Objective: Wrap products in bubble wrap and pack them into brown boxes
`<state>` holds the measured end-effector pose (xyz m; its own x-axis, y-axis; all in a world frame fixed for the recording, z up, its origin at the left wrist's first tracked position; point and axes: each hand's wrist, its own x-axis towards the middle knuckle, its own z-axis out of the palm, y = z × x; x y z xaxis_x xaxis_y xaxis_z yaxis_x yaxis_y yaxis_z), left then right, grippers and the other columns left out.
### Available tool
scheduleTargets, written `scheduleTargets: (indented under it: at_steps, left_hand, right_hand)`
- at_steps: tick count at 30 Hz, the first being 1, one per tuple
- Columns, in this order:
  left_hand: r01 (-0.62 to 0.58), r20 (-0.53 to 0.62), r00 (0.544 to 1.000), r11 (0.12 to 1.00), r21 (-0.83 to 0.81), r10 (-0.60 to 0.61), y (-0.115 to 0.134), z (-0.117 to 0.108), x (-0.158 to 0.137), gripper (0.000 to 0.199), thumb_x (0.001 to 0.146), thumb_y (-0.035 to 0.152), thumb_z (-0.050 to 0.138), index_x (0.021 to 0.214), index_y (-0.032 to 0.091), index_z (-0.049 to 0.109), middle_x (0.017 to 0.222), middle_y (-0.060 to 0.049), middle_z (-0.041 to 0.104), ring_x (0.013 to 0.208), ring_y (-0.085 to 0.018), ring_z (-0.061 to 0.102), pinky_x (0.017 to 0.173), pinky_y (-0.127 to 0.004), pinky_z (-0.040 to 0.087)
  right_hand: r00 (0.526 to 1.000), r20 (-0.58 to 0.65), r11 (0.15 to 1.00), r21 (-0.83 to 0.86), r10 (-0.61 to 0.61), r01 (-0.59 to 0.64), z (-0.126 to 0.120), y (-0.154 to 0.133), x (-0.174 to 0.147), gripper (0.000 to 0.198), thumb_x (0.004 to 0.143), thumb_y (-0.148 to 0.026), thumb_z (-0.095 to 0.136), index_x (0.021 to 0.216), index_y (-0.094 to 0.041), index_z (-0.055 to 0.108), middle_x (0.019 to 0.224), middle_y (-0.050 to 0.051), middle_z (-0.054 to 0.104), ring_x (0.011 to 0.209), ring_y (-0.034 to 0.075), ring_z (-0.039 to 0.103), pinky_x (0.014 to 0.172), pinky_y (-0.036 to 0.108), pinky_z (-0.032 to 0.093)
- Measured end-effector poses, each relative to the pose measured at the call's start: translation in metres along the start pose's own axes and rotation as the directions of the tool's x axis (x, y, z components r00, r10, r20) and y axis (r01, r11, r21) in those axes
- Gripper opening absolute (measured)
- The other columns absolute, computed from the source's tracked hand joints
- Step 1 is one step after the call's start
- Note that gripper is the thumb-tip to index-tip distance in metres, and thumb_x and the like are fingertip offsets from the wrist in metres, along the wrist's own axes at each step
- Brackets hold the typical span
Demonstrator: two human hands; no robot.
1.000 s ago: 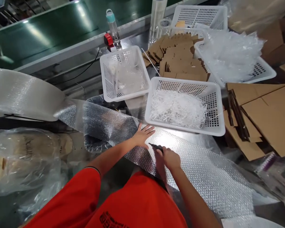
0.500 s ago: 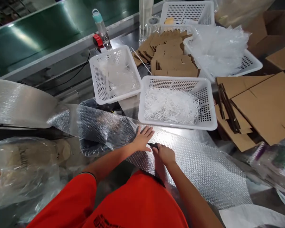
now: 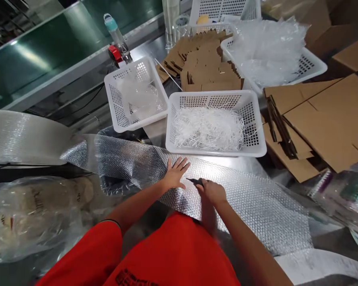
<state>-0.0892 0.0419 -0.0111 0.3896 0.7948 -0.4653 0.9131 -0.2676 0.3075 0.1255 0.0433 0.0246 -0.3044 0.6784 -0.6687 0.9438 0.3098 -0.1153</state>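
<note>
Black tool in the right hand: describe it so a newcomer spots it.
Find the long bubble wrap strip. Over it, the right hand holds the black tool, thin tip toward the left hand. Its solid black stands out from clear wrap.

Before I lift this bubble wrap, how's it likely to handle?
The bubble wrap is probably floppy: it creases toward the big roll. It's likely light for its size, being thin, see-through and bubbled. It may slide easily, since the metal tabletop under it looks smooth and shiny.
</note>
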Motion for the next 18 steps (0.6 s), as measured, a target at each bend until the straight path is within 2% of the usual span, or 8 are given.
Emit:
scheduleTargets:
  at_steps: [7,12,18]
  left_hand:
    - [0.013,0.057,0.998,1.000,0.013,-0.014,-0.003,-0.002,-0.001,0.120,0.067,0.069,0.073,0.158,0.025,0.008,0.165,-0.014,0.004,0.151,-0.044,0.000,0.111,-0.077,-0.001]
    - [0.039,0.094,0.995,0.998,0.052,-0.044,-0.003,-0.003,-0.001,0.122,0.065,0.068,0.075,0.158,0.025,0.008,0.165,-0.014,0.004,0.151,-0.044,0.000,0.112,-0.075,-0.001]
    - [0.054,0.095,0.994,0.996,0.067,-0.060,0.001,-0.013,-0.005,0.115,0.069,0.064,0.075,0.158,0.025,0.012,0.165,-0.016,0.009,0.151,-0.045,0.003,0.112,-0.074,-0.001]
  right_hand:
    - [1.000,0.009,1.000,-0.003,0.028,-0.028,0.008,0.051,-0.022,0.048,0.099,-0.054,0.032,0.123,-0.022,0.058,0.104,0.013,0.073,0.090,0.027,0.071,0.070,0.034,0.049]
    - [0.996,0.029,0.996,-0.020,0.088,-0.087,0.018,0.100,-0.042,0.051,0.100,-0.053,0.032,0.131,-0.021,0.055,0.108,0.014,0.072,0.094,0.030,0.070,0.073,0.037,0.049]
    - [0.983,0.055,0.983,-0.058,0.177,-0.173,0.030,0.165,-0.076,0.049,0.100,-0.051,0.033,0.126,-0.018,0.058,0.103,0.015,0.073,0.094,0.031,0.070,0.072,0.037,0.049]
